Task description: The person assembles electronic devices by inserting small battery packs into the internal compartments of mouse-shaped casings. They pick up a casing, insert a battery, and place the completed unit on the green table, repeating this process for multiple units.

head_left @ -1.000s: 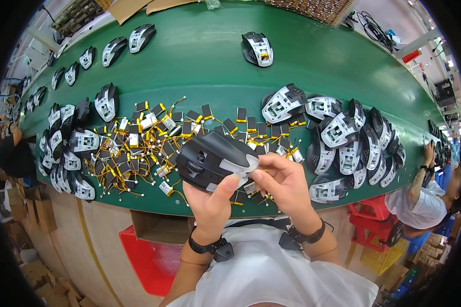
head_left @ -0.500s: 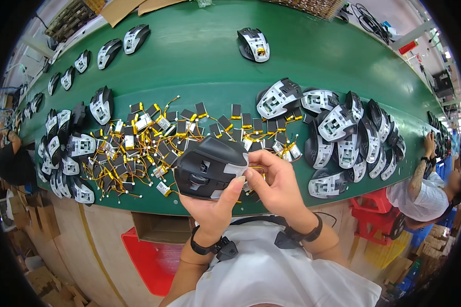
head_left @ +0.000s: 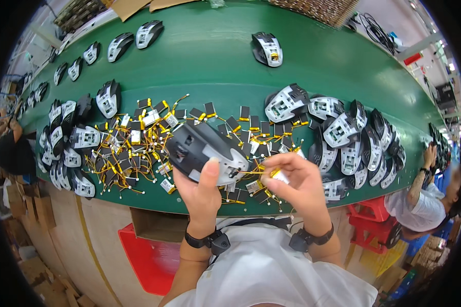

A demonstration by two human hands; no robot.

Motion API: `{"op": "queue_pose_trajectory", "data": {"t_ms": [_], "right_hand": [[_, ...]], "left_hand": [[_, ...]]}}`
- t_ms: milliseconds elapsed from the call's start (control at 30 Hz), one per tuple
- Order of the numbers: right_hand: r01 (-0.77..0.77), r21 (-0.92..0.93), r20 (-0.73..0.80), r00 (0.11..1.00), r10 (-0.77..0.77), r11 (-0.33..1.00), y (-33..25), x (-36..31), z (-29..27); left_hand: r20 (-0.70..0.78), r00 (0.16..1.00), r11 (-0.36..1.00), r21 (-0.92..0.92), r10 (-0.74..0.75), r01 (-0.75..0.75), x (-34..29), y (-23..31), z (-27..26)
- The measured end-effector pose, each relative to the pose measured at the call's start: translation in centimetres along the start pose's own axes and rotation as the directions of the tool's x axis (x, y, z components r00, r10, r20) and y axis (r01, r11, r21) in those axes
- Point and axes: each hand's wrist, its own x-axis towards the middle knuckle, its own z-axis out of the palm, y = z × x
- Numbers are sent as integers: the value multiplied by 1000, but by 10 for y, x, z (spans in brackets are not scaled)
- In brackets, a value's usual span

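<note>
My left hand (head_left: 198,197) is closed around a black and grey computer mouse (head_left: 210,148), tilted above the near edge of the green bench, thumb on its side. Thin wires (head_left: 252,172) run from the right end of this mouse to my right hand (head_left: 303,188). Between the right hand's thumb and fingers is a small silver battery (head_left: 280,176) with yellow tape, partly hidden by the fingers. The wires' far end appears to meet the mouse; the joint is too small to make out. Below and behind the mouse spreads a heap of similar batteries (head_left: 133,137) with coloured leads.
Mice (head_left: 340,130) are piled on the right, with another cluster (head_left: 84,137) on the left. A single mouse (head_left: 267,49) and a row of mice (head_left: 120,47) lie farther back. Under the bench edge is a red bin (head_left: 143,261). A co-worker (head_left: 420,194) sits at the right.
The mouse has turned in my left hand, bringing its wired end into view. My right hand has drawn back rightward from it, and the battery now shows in its fingers.
</note>
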Motion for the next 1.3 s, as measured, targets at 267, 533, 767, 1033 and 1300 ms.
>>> {"op": "queue_pose_trajectory", "data": {"t_ms": [267, 533, 767, 1033, 1300], "right_hand": [[447, -129, -366, 808, -461, 885, 25, 21, 31], [257, 217, -217, 953, -210, 942, 15, 17, 16], [1, 357, 90, 995, -35, 934, -10, 4, 11], [91, 317, -11, 996, -93, 944, -5, -3, 7], [216, 159, -159, 969, -191, 963, 2, 5, 15]], "left_hand": [[35, 998, 998, 6, -57, 57, -5, -8, 5], [65, 997, 999, -28, -28, 30, -3, -6, 8], [65, 997, 999, -23, -40, 42, -1, -4, 2], [62, 992, 985, -128, -112, 119, 7, -2, 7], [231, 882, 817, -337, -410, 468, 18, 10, 6]]}}
